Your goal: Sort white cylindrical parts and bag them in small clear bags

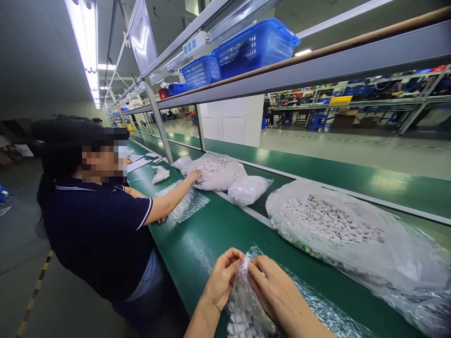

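Note:
Near the bottom centre, a clear plastic bag [243, 305] with small white parts in its lower end is held by its gathered neck. My left hand [224, 277] pinches the neck from the left, fingers closed. From the right, my right hand [273, 286] grips the same neck, its fingertips close to those of the left. A little loose film sticks up above the fingers. To the right lies a large open translucent bag [334, 220] full of small white ring-like parts. Clear plastic film [324, 305] lies on the green table [197, 239] beside my right hand.
A person [95, 206] at the left reaches into another bag of white parts [218, 171]. A small clear bag [248, 189] lies between the large bags. Blue baskets [255, 47] stand on the shelf above.

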`<state>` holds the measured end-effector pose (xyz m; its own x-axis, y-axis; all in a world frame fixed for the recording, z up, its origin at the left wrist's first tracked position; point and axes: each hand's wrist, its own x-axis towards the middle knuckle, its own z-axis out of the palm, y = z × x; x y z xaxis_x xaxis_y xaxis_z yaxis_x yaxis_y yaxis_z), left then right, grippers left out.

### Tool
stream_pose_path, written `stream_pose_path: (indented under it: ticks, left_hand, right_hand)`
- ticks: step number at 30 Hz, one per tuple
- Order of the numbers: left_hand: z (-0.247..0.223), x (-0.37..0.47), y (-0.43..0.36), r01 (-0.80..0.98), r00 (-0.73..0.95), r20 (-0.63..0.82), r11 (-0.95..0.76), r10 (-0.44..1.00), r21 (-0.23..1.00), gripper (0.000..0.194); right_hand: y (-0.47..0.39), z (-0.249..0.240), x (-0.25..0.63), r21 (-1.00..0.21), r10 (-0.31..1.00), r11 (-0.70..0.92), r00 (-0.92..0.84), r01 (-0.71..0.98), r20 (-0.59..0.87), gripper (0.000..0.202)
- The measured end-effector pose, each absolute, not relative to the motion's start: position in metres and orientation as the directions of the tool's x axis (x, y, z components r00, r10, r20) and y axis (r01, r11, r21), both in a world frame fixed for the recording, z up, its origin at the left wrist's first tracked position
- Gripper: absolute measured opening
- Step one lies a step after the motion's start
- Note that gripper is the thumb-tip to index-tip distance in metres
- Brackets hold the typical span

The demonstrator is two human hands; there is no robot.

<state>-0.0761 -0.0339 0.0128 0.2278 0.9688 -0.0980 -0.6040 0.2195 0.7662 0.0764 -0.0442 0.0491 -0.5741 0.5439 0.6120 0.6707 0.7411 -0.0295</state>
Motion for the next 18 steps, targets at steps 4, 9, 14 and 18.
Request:
stream_pose_path:
  ticks: [4, 9, 14, 18]
  left_hand:
    - [0.001, -0.086, -0.029, -0.568, 0.042, -0.122, 0.125, 0.992, 0.813, 0.02]
    - [-0.01, -0.106, -0.029, -0.465, -0.052, -0.172, 0.128, 0.984, 0.876, 0.022]
    - [0.036, -0.101, -0.061, -0.047, 0.156, -0.004, 0.012, 0.988, 0.999, 0.018]
    - [0.096, -0.078, -0.087, 0.199, 0.39, 0.197, -0.292, 0.9, 0.936, 0.013]
  right_hand:
    - [-0.059, 0.057, 0.087, -0.201, 0.613, 0.758, -0.573, 0.62, 0.544, 0.019]
    - [-0.081, 0.038, 0.113, -0.418, 0.759, 0.649, -0.5, 0.636, 0.418, 0.018]
    - [-0.099, 0.056, 0.118, -0.643, 0.875, 0.463, -0.432, 0.61, 0.219, 0.037]
    - [-0.104, 0.094, 0.101, -0.766, 0.843, 0.448, -0.504, 0.461, 0.189, 0.017]
